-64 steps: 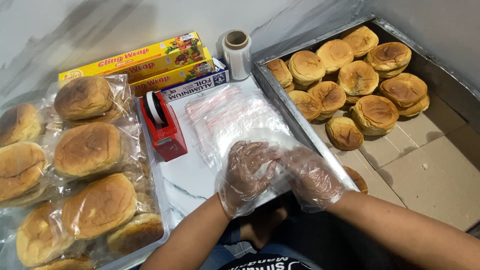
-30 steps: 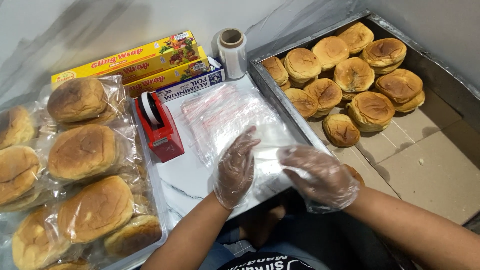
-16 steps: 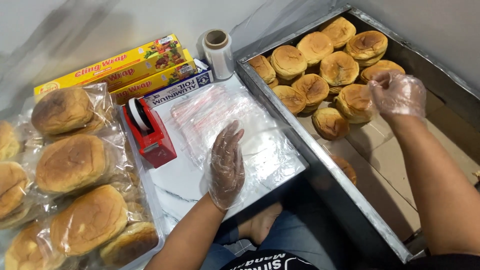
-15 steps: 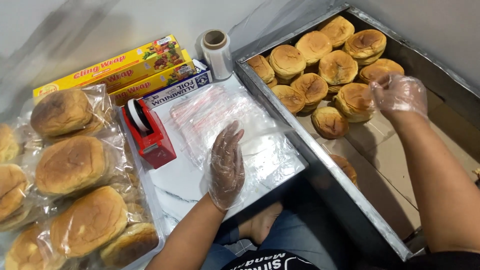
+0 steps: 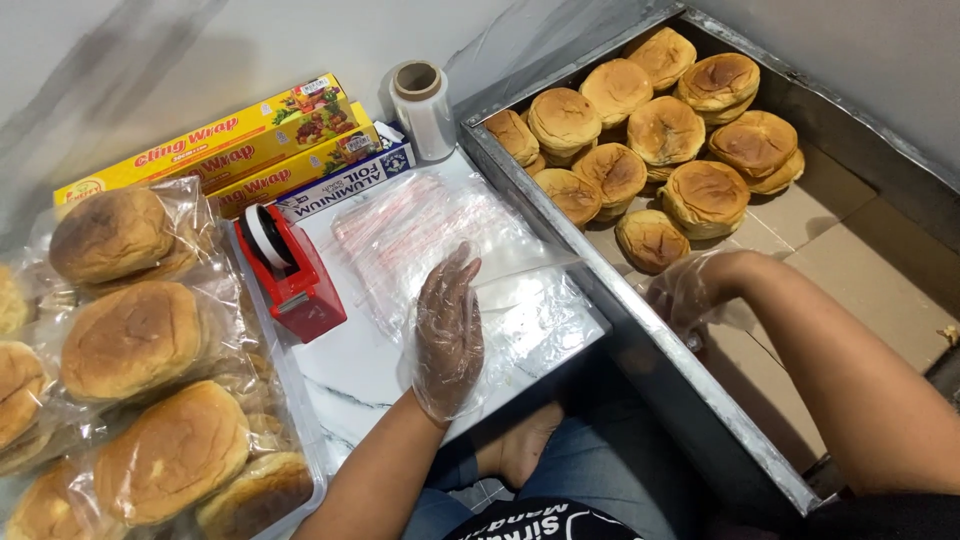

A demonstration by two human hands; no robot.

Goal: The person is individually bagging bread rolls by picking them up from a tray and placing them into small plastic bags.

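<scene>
The stack of clear plastic bags is lying flat on the white marble-patterned counter, and the left hand, in a thin disposable glove, is pressing down on it with fingers spread and palm flat, gripping nothing. That hand is staying put while the other has left the bags. The right hand, also gloved, is now reaching low into the metal tray, just beside the nearest burger bun at the edge of the pile; its fingers are blurred, so I cannot tell whether they are closing on anything. A second ago both hands were together over the bags. To the left, a red tape dispenser is standing near wrapped buns. Boxes of wrap and foil and a film roll are sitting behind.
</scene>
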